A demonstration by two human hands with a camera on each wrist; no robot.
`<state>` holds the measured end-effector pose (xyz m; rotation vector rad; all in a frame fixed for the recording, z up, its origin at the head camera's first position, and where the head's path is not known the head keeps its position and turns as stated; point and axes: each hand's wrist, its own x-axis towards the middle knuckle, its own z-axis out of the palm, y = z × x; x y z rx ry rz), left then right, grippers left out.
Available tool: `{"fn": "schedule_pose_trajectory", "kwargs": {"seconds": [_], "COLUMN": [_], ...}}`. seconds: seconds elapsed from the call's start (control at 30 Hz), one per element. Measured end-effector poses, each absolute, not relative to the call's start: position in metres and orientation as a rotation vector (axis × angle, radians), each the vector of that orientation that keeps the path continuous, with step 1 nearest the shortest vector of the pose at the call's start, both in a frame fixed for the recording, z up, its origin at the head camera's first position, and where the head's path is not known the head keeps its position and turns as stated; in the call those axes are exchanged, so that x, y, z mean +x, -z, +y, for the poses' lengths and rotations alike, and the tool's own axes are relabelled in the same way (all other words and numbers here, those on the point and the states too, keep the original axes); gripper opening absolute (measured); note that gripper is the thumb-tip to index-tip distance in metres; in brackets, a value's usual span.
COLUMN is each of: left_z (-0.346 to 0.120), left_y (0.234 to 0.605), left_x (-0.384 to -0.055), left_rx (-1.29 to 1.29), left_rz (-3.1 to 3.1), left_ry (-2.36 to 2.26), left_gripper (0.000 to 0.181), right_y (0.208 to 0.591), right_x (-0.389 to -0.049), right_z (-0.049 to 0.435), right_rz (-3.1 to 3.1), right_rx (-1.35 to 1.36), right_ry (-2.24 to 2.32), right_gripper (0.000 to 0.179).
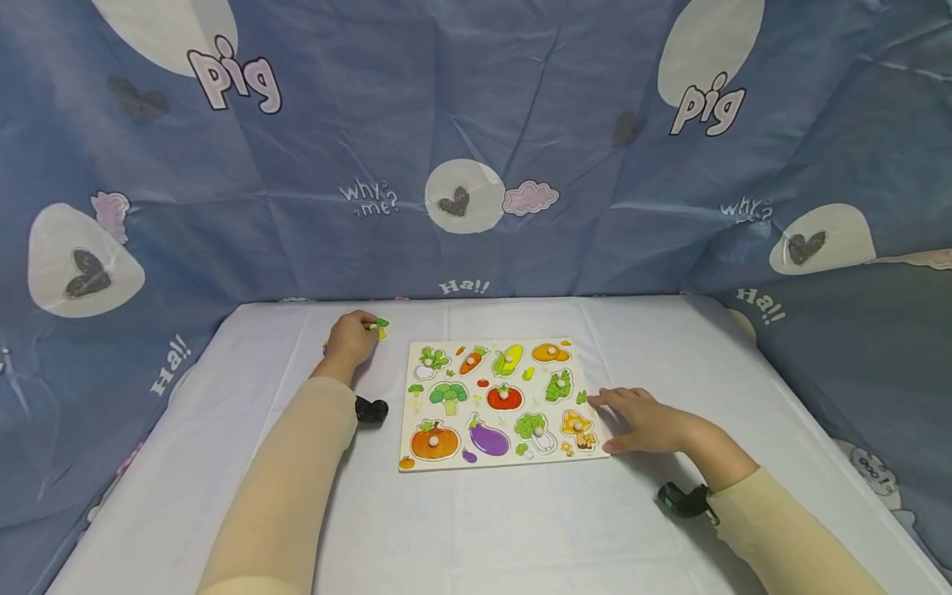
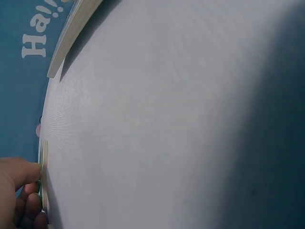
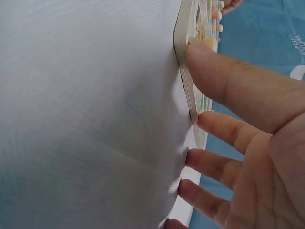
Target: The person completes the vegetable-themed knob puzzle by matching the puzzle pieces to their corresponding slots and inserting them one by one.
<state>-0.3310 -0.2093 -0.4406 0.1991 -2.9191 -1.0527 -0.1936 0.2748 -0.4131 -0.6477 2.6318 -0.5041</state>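
My left hand (image 1: 351,339) is at the back left of the table, its thumb and fingers pinching a broccoli puzzle piece (image 1: 383,327). In the left wrist view the piece (image 2: 45,176) appears edge-on at the fingertips, low over the white cloth. A purple piece (image 1: 325,349) is mostly hidden behind that hand. The vegetable puzzle board (image 1: 476,463) lies flat in the middle; its broccoli (image 1: 449,397) and eggplant (image 1: 488,437) spots show no knob. My right hand (image 1: 643,420) is at the board's right edge, fingers spread, thumb resting on the near right corner.
White cloth (image 1: 521,529) covers the table. A blue printed curtain (image 1: 491,107) rises behind it and along both sides. Knobbed pieces such as the pumpkin (image 1: 424,446), tomato (image 1: 513,402) and corn (image 1: 509,360) sit in the board.
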Motion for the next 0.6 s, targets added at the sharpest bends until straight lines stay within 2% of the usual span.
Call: {"fn": "schedule_pose_trajectory", "kwargs": {"seconds": [0.6], "left_z": [-0.212], "left_y": [0.436], "left_x": [-0.321], "left_rx": [0.132], "left_rz": [-2.961], "left_ry": [1.016], "left_gripper": [0.021], "right_y": [0.412], "right_x": [-0.192], "right_z": [0.274], "right_rz": [2.623], "right_rx": [-0.618], "right_ry": [0.520], "right_gripper": [0.079]}}
